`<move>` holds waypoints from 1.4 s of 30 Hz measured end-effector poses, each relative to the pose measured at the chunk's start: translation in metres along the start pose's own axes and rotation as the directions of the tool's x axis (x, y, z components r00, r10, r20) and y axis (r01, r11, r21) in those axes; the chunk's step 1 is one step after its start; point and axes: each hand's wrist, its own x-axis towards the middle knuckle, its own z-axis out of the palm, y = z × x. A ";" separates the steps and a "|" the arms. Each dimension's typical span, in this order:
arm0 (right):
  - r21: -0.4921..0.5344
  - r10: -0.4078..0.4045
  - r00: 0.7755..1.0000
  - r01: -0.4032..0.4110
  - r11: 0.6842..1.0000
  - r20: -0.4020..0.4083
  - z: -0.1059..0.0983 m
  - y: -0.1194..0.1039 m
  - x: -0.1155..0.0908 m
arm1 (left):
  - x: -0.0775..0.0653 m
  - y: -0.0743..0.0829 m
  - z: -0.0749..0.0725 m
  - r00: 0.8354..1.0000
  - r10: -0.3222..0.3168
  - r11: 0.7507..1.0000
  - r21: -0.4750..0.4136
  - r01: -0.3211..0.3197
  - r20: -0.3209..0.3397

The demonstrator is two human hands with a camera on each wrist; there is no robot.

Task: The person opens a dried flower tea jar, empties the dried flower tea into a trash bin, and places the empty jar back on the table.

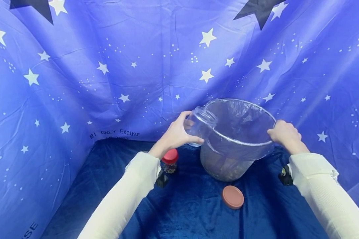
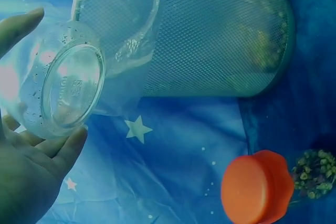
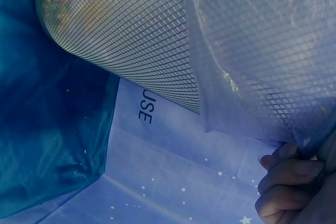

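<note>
My left hand (image 1: 179, 131) grips a clear jar (image 1: 198, 127), tilted with its open mouth at the left rim of a mesh wastebasket (image 1: 227, 171). In the left wrist view the jar's round base (image 2: 73, 87) faces the camera, with small dark specks on its wall. A clear plastic liner (image 1: 227, 146) is folded over the basket's rim. At the right side my right hand (image 1: 285, 134) holds the rim and liner, fingers curled (image 3: 286, 182). Pale and yellowish bits (image 2: 262, 40) show through the mesh near the basket's bottom.
A small jar with a red lid (image 1: 170, 156) and dried bits inside stands beneath my left forearm. A loose pinkish-brown lid (image 1: 232, 197) lies in front of the basket on dark blue cloth (image 1: 191, 212). Behind hangs a starry blue curtain (image 1: 155, 83).
</note>
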 end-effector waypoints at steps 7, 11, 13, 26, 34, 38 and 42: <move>0.000 -0.006 1.000 0.006 1.000 -0.008 0.000 0.000 0.000 | -0.001 -0.004 -0.002 0.999 -0.045 0.994 -0.098 0.043 -0.024; 0.000 -0.005 1.000 0.005 1.000 -0.009 0.000 0.000 0.000 | 0.000 -0.004 -0.002 0.998 -0.055 0.990 -0.134 0.050 -0.031; 0.002 -0.008 1.000 0.008 1.000 -0.010 0.000 0.000 0.000 | -0.001 -0.004 -0.003 0.998 -0.058 0.988 -0.147 0.053 -0.033; 0.003 -0.008 1.000 0.008 1.000 -0.006 0.000 0.005 -0.002 | -0.006 -0.016 -0.002 1.000 0.016 0.962 -0.273 -0.017 -0.005; 0.004 -0.011 1.000 0.011 1.000 -0.009 0.001 0.003 0.000 | -0.012 -0.022 -0.002 0.999 0.030 0.927 -0.374 -0.036 -0.024; 0.003 -0.007 1.000 0.007 1.000 -0.006 0.001 0.002 0.001 | -0.013 -0.025 -0.002 0.999 0.019 0.910 -0.414 -0.035 -0.043; 0.000 -0.011 1.000 0.011 1.000 -0.008 0.000 0.001 0.001 | -0.016 -0.028 -0.003 1.000 -0.004 0.889 -0.458 -0.009 -0.028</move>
